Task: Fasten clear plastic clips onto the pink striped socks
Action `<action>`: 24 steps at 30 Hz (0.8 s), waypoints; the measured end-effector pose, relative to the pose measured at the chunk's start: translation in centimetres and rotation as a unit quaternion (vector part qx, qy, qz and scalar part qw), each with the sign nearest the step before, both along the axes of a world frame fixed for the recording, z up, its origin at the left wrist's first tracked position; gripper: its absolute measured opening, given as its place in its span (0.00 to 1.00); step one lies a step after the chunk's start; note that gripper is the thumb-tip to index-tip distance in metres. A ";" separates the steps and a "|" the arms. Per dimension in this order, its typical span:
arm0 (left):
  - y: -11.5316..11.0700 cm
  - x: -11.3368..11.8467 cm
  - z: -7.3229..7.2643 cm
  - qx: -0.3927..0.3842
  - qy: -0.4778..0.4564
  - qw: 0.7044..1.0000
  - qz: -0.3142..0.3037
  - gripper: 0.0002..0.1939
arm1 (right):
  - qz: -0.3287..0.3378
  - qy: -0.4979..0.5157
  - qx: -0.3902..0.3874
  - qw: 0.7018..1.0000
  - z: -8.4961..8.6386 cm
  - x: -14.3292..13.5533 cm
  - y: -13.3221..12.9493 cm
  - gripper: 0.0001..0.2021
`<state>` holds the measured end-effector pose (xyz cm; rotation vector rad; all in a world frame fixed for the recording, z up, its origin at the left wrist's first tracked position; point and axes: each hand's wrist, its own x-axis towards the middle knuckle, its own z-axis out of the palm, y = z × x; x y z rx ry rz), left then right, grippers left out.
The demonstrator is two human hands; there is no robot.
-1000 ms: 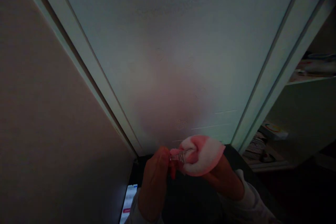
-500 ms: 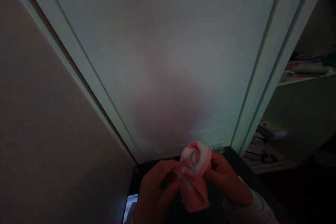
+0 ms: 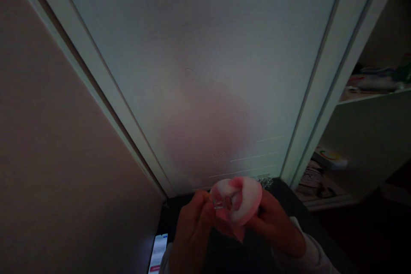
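A pink and white soft item (image 3: 252, 199), rolled into a round opening at the top with a pointed end hanging below, is held between my two hands. My left hand (image 3: 195, 222) pinches its left edge, where a small clear, shiny piece shows at the opening. My right hand (image 3: 278, 224) grips the right side, thumb in front and the other fingers partly hidden behind it. The dim light leaves the material hard to tell. Both hands are above a dark surface (image 3: 250, 257).
A lit phone (image 3: 159, 250) lies at the lower left. Clear, shiny small things (image 3: 265, 181) sit at the back edge. A pale panel (image 3: 205, 72) rises ahead, a wall (image 3: 64, 158) stands left, and shelves (image 3: 369, 96) with assorted items are at the right.
The pink and white item has turned, its opening now wider and its lower part less visible. My left hand has moved up to its edge. More of the phone shows.
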<state>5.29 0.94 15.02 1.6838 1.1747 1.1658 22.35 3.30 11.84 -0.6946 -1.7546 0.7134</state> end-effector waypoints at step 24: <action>0.8 -3.4 -0.7 0.071 -0.028 0.997 0.016 0.13 | -0.007 0.034 -0.028 0.999 -0.1 -1.4 1.0 0.06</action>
